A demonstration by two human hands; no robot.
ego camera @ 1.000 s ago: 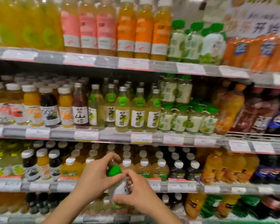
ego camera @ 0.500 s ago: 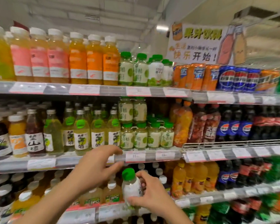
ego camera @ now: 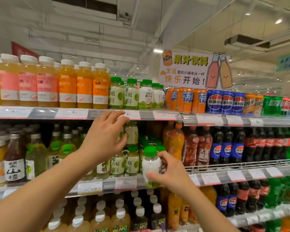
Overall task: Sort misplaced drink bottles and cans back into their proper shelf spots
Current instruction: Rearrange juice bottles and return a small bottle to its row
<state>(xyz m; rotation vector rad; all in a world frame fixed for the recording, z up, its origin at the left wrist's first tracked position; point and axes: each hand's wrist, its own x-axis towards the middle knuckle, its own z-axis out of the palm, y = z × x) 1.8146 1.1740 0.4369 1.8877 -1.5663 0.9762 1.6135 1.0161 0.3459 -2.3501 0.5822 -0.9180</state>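
Note:
My right hand (ego camera: pixel 171 174) grips a small white bottle with a green cap (ego camera: pixel 151 164), upright, in front of the middle shelf's green-capped bottles. My left hand (ego camera: pixel 105 136) is raised higher and grips a green-labelled bottle (ego camera: pixel 131 134) stacked on top of the row of lime-juice bottles (ego camera: pixel 124 163), just under the top shelf's edge. On the top shelf stand matching white coconut-water bottles (ego camera: pixel 146 96) beside lime-juice bottles (ego camera: pixel 122 94).
Orange and pink juice bottles (ego camera: pixel 57 84) fill the top shelf's left, soda cans (ego camera: pixel 224 101) its right. Large cola and orange soda bottles (ego camera: pixel 224 148) stand right of my hands. Price-tag rails (ego camera: pixel 74 113) edge each shelf. Lower shelves hold white-capped juice bottles (ego camera: pixel 120 215).
The view has tilted up. Both hands rose from the lower shelf to the middle shelf; my right hand carried the white bottle up, my left hand let go of it and took a stacked bottle.

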